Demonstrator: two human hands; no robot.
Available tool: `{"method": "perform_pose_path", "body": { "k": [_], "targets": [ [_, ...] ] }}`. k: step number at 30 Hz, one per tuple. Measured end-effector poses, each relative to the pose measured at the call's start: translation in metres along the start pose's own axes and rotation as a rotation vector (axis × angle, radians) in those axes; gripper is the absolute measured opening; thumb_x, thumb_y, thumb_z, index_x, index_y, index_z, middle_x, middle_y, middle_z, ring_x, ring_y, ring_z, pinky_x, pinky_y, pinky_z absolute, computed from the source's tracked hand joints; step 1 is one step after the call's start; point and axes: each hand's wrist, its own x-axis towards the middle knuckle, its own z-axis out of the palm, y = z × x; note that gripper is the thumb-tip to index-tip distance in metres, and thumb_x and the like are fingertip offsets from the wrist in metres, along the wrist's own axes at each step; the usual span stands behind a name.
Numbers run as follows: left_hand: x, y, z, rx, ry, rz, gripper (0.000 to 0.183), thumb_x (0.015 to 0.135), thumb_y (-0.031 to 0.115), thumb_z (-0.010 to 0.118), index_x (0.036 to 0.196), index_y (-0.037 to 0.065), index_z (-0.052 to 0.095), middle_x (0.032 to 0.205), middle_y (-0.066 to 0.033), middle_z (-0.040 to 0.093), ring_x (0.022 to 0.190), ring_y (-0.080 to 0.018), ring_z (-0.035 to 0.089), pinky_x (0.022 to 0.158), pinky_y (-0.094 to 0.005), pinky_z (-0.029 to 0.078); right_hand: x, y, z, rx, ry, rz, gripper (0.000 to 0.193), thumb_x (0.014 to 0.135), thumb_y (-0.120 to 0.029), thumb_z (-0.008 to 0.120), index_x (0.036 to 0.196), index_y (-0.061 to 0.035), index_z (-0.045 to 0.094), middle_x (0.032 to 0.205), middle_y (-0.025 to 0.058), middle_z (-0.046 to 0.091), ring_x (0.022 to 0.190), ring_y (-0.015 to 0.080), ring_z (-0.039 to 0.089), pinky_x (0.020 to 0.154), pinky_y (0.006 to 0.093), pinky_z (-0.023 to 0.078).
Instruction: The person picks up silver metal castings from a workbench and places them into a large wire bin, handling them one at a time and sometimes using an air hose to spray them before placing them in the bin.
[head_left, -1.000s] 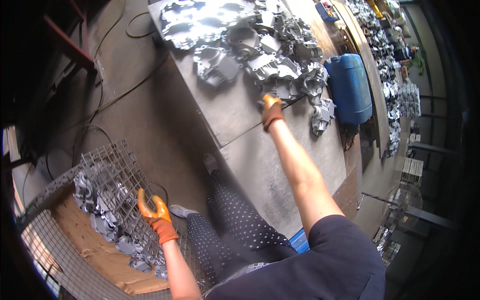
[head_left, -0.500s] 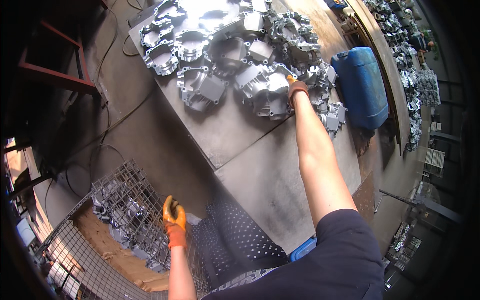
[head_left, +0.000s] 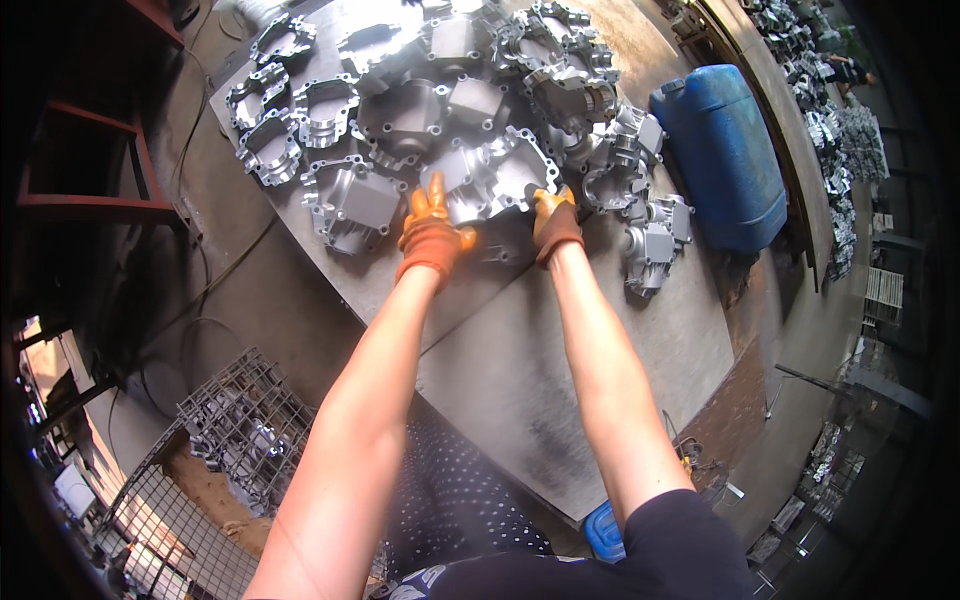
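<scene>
Both my hands wear orange work gloves and reach over a metal table (head_left: pixel 520 340). Between them is a silver metal casting (head_left: pixel 515 175) with a ribbed side and a round opening, near the front of a group of similar parts. My right hand (head_left: pixel 556 220) has its fingers closed on the casting's right edge. Beside its left end, my left hand (head_left: pixel 432 235) is open, fingers spread and pointing away from me; whether they touch the casting is unclear. Left of that hand lies another boxy casting (head_left: pixel 360 200). A paired casting (head_left: pixel 650 245) lies to the right.
A blue plastic jerrycan (head_left: pixel 725 160) stands right of the castings. At lower left, a wire mesh basket (head_left: pixel 165 510) contains cardboard and more metal parts. A red metal frame (head_left: pixel 100 205) is at far left, with hoses across the floor. More castings (head_left: pixel 840 140) line the far right.
My left hand has come up from beside the wire basket to the castings, and its fingers have spread. My right hand has drawn back slightly, with the gripped casting shifted. The view has moved too.
</scene>
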Motion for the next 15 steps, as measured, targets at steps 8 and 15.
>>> {"method": "perform_pose_path", "body": {
  "k": [8, 15],
  "targets": [
    [0.000, -0.041, 0.033, -0.078, 0.130, 0.133, 0.098, 0.069, -0.002, 0.068, 0.149, 0.024, 0.018, 0.143, -0.0184, 0.035, 0.112, -0.0342, 0.054, 0.093, -0.0369, 0.048, -0.097, -0.004, 0.003, 0.765, -0.070, 0.109, 0.051, 0.081, 0.001, 0.059, 0.129, -0.0071, 0.042, 0.096, 0.0049, 0.055, 0.083, 0.0146, 0.051, 0.073, 0.0276, 0.045],
    [-0.067, -0.069, 0.037, -0.817, 0.359, 0.100, 0.079, 0.074, -0.007, 0.062, 0.145, 0.007, 0.031, 0.133, -0.0165, 0.049, 0.120, -0.0247, 0.051, 0.094, -0.0286, 0.046, -0.173, -0.058, 0.002, 0.222, 0.074, -0.034, 0.039, 0.076, -0.006, 0.068, 0.111, -0.0018, 0.053, 0.092, 0.0024, 0.058, 0.079, 0.0134, 0.052, 0.070, 0.0283, 0.045]
  ]
}}
